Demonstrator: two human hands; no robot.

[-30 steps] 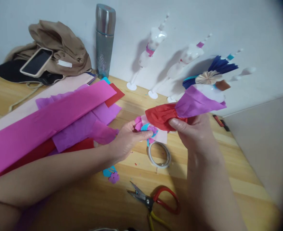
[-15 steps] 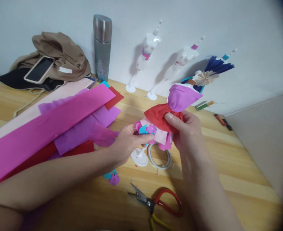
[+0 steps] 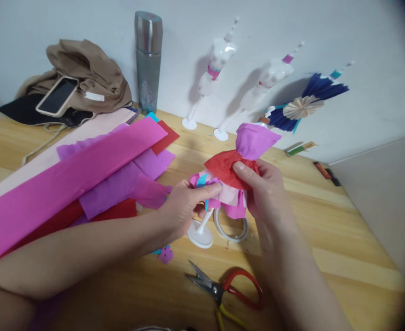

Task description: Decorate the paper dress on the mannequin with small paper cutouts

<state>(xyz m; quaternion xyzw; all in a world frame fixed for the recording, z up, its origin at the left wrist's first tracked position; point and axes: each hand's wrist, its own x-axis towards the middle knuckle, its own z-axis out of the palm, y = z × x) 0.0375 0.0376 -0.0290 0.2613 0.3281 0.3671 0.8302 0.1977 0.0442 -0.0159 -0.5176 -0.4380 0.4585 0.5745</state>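
A small doll figure in a crepe-paper dress (image 3: 256, 138) leans on a white stem with a round base (image 3: 200, 235). Its top is purple, with a red overskirt (image 3: 220, 166) above a pink ruffled skirt (image 3: 236, 209). My right hand (image 3: 269, 186) is closed around the dress at the waist, thumb on the red paper. My left hand (image 3: 185, 204) pinches a purple paper flower with blue strips (image 3: 201, 180) against the pink skirt; its thumb covers most of the flower. Under the skirt lies a roll of tape (image 3: 246, 232).
Red-and-yellow-handled scissors (image 3: 218, 292) lie open in front, beside another purple paper flower (image 3: 166, 254). Coloured paper sheets (image 3: 85, 177) cover the left. Behind stand a flask (image 3: 148, 64), two white figures (image 3: 219, 57) and a blue-dressed one (image 3: 326, 89). A phone (image 3: 58, 95) rests on brown cloth.
My left thumb has slid up over the purple flower, which showed more plainly before. My right hand keeps its hold on the dress. The whole view has shifted slightly.
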